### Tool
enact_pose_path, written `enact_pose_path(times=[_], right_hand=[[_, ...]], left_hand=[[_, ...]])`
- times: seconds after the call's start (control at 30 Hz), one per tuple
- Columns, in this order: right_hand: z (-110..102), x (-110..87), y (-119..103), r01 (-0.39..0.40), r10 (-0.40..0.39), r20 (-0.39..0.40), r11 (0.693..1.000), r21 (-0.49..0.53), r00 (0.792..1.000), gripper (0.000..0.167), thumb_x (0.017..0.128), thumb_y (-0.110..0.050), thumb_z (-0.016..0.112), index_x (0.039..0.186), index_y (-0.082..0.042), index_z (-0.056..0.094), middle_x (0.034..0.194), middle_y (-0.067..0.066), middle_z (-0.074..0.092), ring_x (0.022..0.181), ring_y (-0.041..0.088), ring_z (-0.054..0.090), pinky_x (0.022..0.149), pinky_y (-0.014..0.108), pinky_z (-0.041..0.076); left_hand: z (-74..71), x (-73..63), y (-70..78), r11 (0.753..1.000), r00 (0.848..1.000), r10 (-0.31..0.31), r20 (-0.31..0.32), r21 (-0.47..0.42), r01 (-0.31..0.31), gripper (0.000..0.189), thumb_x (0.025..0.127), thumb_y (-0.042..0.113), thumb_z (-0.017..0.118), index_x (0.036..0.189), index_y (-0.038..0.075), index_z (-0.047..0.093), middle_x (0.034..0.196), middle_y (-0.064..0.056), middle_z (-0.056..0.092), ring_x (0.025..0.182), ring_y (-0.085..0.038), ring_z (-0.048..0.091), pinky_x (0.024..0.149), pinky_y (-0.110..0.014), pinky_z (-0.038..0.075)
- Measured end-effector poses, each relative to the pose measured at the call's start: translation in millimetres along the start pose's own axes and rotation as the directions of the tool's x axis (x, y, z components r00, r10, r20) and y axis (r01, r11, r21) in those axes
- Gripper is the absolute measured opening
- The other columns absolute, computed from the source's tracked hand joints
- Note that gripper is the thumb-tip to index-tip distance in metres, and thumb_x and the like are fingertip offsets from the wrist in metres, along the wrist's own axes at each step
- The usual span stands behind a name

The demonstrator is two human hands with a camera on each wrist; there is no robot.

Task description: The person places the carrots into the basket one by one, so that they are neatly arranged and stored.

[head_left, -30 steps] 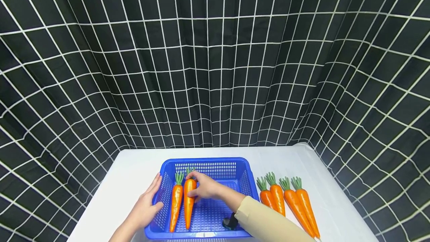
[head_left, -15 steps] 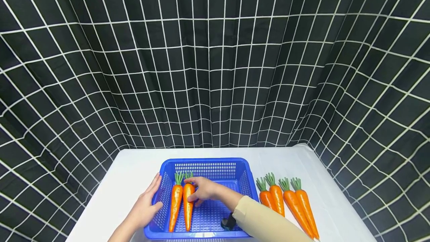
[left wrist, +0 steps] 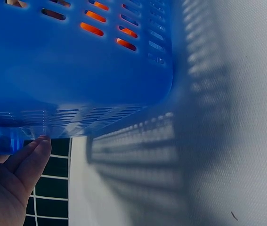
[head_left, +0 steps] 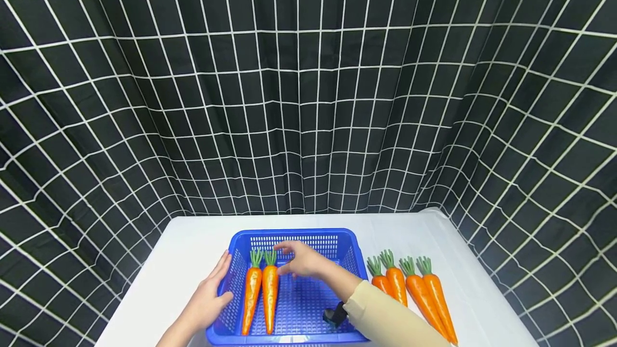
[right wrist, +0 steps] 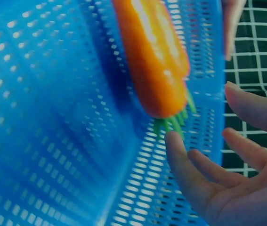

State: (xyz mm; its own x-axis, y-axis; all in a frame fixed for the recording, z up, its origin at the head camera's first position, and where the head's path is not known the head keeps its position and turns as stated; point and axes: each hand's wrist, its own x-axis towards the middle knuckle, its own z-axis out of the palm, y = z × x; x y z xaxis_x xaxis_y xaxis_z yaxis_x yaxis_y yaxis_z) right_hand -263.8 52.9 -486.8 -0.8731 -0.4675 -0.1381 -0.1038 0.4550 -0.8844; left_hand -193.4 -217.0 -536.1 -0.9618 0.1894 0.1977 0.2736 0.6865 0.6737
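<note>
A blue plastic basket (head_left: 289, 339) with slotted walls holds two orange carrots with green stems, side by side along its left part. The left carrot (head_left: 251, 299) and the right carrot (head_left: 270, 299) both point their tips toward the front. My right hand (head_left: 306, 262) hovers over the basket, just right of the second carrot's top, fingers spread and holding nothing. In the right wrist view the fingertips (right wrist: 173, 141) overlap the green stems. My left hand (head_left: 208, 296) rests its straight fingers against the basket's left rim; the left wrist view shows them at the blue wall (left wrist: 76, 61).
Several more carrots (head_left: 426, 304) lie on the white table (head_left: 197, 234) to the right of the basket, stems toward the back. A black device (head_left: 335, 315) sits at my right wrist. Behind the table hangs a black curtain (head_left: 284, 143) with a white grid.
My right hand has let go of the second carrot and drawn back to the right. That carrot has shifted slightly left, closer to the first one. The left hand stays at the rim.
</note>
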Motion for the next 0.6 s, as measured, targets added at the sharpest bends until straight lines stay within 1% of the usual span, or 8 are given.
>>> enact_pose_path(times=[0.07, 0.13, 0.2, 0.27, 0.43, 0.6], right_hand=[[-6.4, -3.0, -4.1, 0.007, -0.007, -0.016, 1.000, 0.010, 1.000, 0.061, 0.079, 0.002, 0.079, 0.136, -0.005, 0.061, 0.139, 0.030, 0.053, 0.083, 0.026, 0.067, 0.067, 0.041, 0.062], [-12.7, -5.9, -7.8, 0.021, -0.021, -0.035, 1.000, 0.005, 0.999, 0.061, 0.079, 0.001, 0.080, 0.136, -0.005, 0.060, 0.139, 0.029, 0.054, 0.098, 0.034, 0.068, 0.070, 0.040, 0.062], [-18.0, -9.3, -10.9, 0.034, -0.034, -0.050, 0.999, 0.017, 0.998, 0.060, 0.079, -0.001, 0.080, 0.136, -0.004, 0.061, 0.141, 0.028, 0.054, 0.109, 0.041, 0.065, 0.075, 0.042, 0.062], [-23.3, -13.3, -12.9, 0.045, -0.044, -0.067, 0.999, 0.016, 0.997, 0.059, 0.080, -0.003, 0.080, 0.135, -0.006, 0.061, 0.141, 0.027, 0.054, 0.117, 0.045, 0.062, 0.080, 0.044, 0.062], [-34.0, -22.8, -15.8, 0.085, -0.082, -0.109, 0.996, 0.021, 0.991, 0.054, 0.083, -0.008, 0.079, 0.134, -0.010, 0.062, 0.143, 0.023, 0.056, 0.123, 0.046, 0.059, 0.089, 0.046, 0.060], [-44.8, -31.0, -16.2, 0.125, -0.122, -0.139, 0.992, 0.009, 0.983, 0.053, 0.084, -0.009, 0.079, 0.134, -0.009, 0.063, 0.142, 0.019, 0.058, 0.123, 0.047, 0.059, 0.093, 0.048, 0.058]], left_hand=[[0.0, -0.1, 0.4, 1.000, 1.000, 0.002, -0.003, -0.001, -0.002, 0.086, 0.078, 0.007, 0.065, 0.157, 0.000, 0.031, 0.167, -0.012, 0.022, 0.147, -0.043, 0.032, 0.113, -0.060, 0.029], [-0.2, -0.1, 0.8, 1.000, 1.000, 0.002, -0.004, -0.004, -0.002, 0.086, 0.078, 0.006, 0.065, 0.156, 0.000, 0.031, 0.167, -0.013, 0.022, 0.147, -0.043, 0.032, 0.113, -0.060, 0.029], [-0.4, -0.2, 0.8, 1.000, 1.000, 0.004, -0.007, -0.002, -0.004, 0.086, 0.077, 0.006, 0.065, 0.156, -0.001, 0.032, 0.167, -0.013, 0.023, 0.146, -0.043, 0.032, 0.113, -0.060, 0.029], [-0.2, -0.3, 1.0, 1.000, 1.000, 0.005, -0.006, 0.000, -0.005, 0.085, 0.078, 0.006, 0.066, 0.156, -0.001, 0.032, 0.167, -0.014, 0.023, 0.146, -0.043, 0.032, 0.113, -0.059, 0.029], [-0.1, -0.9, 1.5, 1.000, 1.000, 0.009, -0.012, 0.005, -0.009, 0.085, 0.077, 0.006, 0.066, 0.155, -0.002, 0.033, 0.166, -0.014, 0.024, 0.146, -0.043, 0.033, 0.113, -0.059, 0.029], [0.6, -0.6, 0.3, 0.999, 0.999, 0.033, -0.029, 0.007, -0.033, 0.084, 0.078, 0.004, 0.066, 0.155, -0.003, 0.034, 0.166, -0.016, 0.025, 0.145, -0.044, 0.034, 0.113, -0.059, 0.030]])
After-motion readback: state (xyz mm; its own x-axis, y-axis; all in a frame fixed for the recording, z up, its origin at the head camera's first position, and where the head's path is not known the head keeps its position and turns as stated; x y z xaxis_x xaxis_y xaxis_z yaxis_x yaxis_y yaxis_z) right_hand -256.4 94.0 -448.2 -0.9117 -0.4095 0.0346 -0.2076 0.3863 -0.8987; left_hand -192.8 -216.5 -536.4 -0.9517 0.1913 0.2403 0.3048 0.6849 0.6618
